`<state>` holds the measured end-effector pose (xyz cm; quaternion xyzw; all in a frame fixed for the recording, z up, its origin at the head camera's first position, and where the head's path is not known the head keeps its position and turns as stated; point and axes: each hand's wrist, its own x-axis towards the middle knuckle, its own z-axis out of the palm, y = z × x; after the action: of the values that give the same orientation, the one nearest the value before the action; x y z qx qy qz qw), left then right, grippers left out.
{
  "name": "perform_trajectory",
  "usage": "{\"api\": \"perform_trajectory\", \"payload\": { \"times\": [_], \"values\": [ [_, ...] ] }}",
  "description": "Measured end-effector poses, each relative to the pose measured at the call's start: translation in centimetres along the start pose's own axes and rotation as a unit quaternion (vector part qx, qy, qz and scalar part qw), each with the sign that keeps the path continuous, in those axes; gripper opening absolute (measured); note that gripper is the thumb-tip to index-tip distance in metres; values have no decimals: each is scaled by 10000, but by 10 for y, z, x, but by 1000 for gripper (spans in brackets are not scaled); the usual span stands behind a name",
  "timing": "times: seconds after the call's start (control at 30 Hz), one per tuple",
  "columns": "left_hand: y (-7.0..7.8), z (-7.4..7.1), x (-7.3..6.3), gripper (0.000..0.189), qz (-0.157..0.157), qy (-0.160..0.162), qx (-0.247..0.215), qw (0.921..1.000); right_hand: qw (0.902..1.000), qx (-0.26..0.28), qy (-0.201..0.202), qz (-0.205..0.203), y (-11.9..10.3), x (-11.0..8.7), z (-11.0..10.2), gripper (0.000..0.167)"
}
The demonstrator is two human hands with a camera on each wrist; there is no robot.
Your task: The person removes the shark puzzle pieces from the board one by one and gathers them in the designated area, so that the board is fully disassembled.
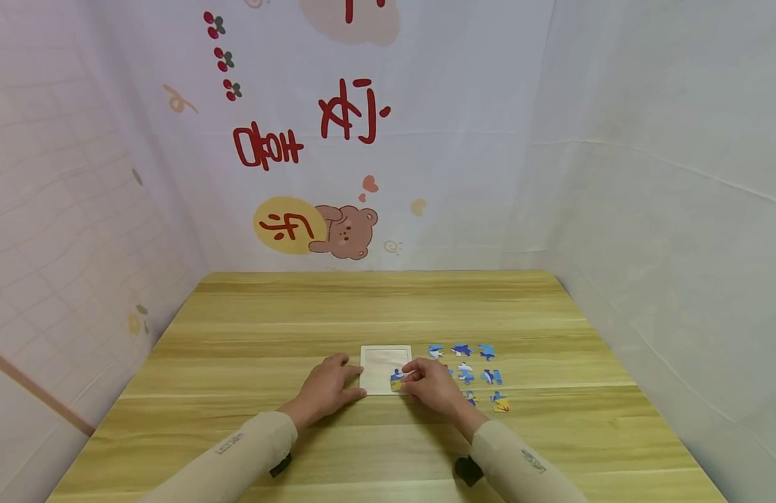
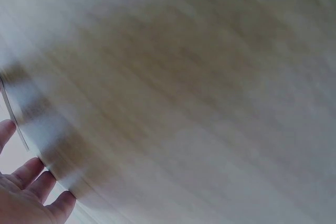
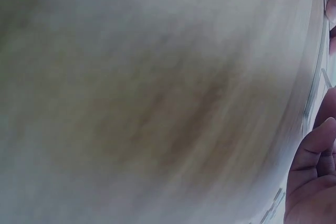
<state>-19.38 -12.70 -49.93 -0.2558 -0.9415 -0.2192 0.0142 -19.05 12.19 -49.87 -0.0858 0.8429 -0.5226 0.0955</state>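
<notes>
A square white puzzle frame (image 1: 385,348) with a pale inner board lies flat on the wooden table. At its left edge my left hand (image 1: 327,385) rests with thumb and fingers spread apart; its fingertips show along the edge in the left wrist view. Between right thumb and fingers I pinch a blue and yellow jigsaw piece (image 1: 397,381), over the frame's lower right corner. My right hand (image 1: 433,385) covers part of that piece and of the loose pieces beside it. In the right wrist view only curled fingers (image 3: 310,163) appear at the right margin.
Several loose jigsaw pieces (image 1: 491,377) in blue, white and yellow lie in rough rows to the right of the frame. The wooden table (image 1: 268,314) meets a printed cloth backdrop (image 1: 457,209) behind, with cloth on both sides.
</notes>
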Motion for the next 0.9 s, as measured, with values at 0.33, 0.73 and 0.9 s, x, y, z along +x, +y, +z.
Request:
{"api": "perform_trajectory", "payload": {
  "times": [0.33,0.73,0.9],
  "values": [
    [0,0,-1,45,-24,17,-65,10000,9998,5,79,176,7,-9,-12,24],
    [0,0,-1,45,-71,25,-154,9999,9993,246,18,299,22,-24,-36,25],
    [3,-2,-2,46,-105,11,-184,9998,9988,276,138,391,27,-31,-45,25]
  ]
}}
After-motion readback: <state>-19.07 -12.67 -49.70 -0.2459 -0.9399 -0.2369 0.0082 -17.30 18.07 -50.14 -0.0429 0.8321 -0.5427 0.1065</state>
